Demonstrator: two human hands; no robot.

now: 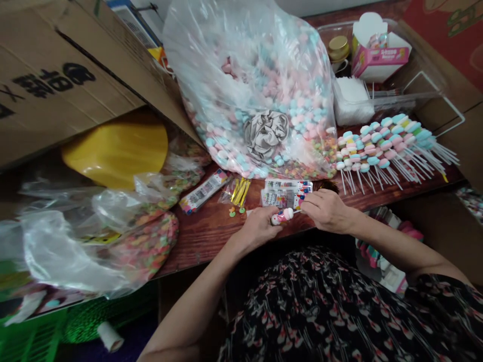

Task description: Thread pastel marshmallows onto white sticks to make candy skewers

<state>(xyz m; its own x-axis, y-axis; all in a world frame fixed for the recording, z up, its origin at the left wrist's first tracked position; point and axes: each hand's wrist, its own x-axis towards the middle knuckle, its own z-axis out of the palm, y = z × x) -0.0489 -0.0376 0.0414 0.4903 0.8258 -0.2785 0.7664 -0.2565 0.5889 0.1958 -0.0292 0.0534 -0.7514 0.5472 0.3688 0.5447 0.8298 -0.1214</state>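
Observation:
My left hand is closed around a small pink and white candy piece at the near edge of the wooden table. My right hand pinches at the same piece from the right, fingers curled, resting over printed clear wrappers. A big clear bag of pink, blue and white marshmallows stands just behind both hands. To the right lie several marshmallow skewers on white sticks.
A cardboard box and a yellow scoop sit at the left above bags of coloured candy. Gold twist ties and a printed packet lie on the table. A pink carton and a jar stand behind.

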